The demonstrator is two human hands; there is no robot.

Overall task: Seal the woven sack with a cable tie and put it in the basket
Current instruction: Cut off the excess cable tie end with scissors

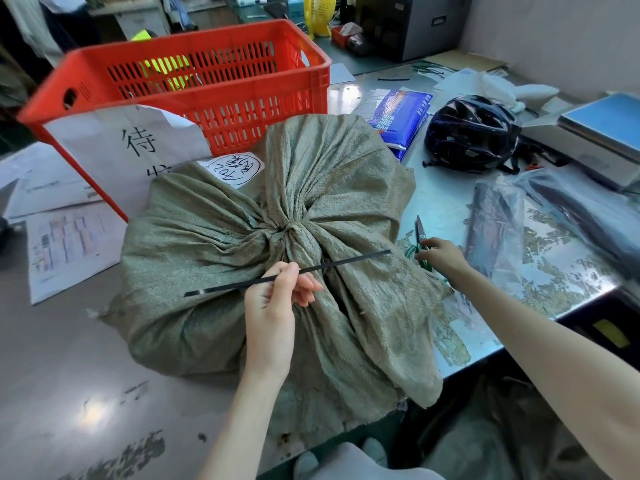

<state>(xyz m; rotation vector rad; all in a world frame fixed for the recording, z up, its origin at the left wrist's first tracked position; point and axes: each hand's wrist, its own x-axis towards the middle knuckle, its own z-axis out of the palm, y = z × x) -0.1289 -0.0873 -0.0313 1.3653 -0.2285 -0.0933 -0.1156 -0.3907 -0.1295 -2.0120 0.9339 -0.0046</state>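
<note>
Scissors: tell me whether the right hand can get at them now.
Probably yes: the right hand is at the scissors, which lie on the table beside the sack, nothing over them.

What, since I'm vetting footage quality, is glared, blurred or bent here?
Head view: glare patch on the table at lower left; wide-angle bending curves the basket rim and table edge; sack and cable tie sharp; far background soft.
</note>
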